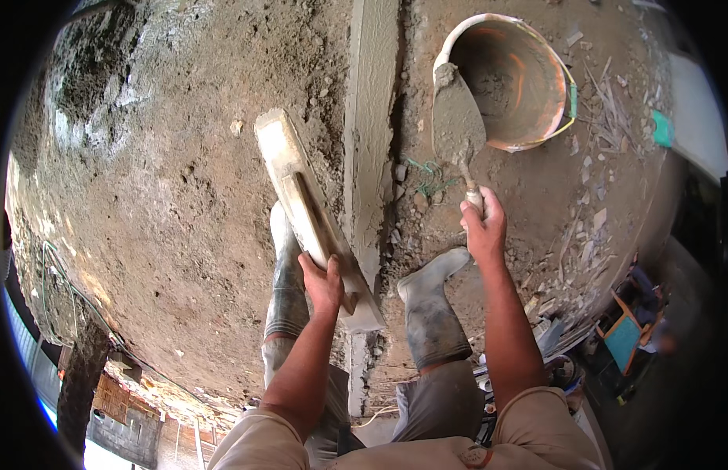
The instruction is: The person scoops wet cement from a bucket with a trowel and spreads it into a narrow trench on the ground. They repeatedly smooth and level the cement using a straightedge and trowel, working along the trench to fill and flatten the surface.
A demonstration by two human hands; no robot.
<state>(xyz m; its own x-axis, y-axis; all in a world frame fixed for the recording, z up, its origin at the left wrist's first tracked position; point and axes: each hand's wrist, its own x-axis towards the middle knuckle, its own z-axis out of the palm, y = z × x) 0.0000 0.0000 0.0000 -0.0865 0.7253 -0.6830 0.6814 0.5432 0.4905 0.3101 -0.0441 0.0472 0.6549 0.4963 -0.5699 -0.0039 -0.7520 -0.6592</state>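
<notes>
My left hand (325, 282) grips a long pale float (279, 157), held at a slant over the fresh cement strip (368, 117) running along the ground. My right hand (483, 219) is closed on the handle of a trowel (459, 125), its blade carrying grey mortar at the left rim of a white bucket (531, 145). The bucket's inside is coated with wet mortar, with some at the bottom. Green string (426, 178) lies on the ground just below the blade.
My boots (430, 305) stand either side of the strip, on rough, damp ground (168, 219). Debris (603, 133) lies on the right, with a pale board (697, 117) beyond. Hoses (58, 274) run at the left edge; a blue-and-wood object (622, 338) is at the lower right.
</notes>
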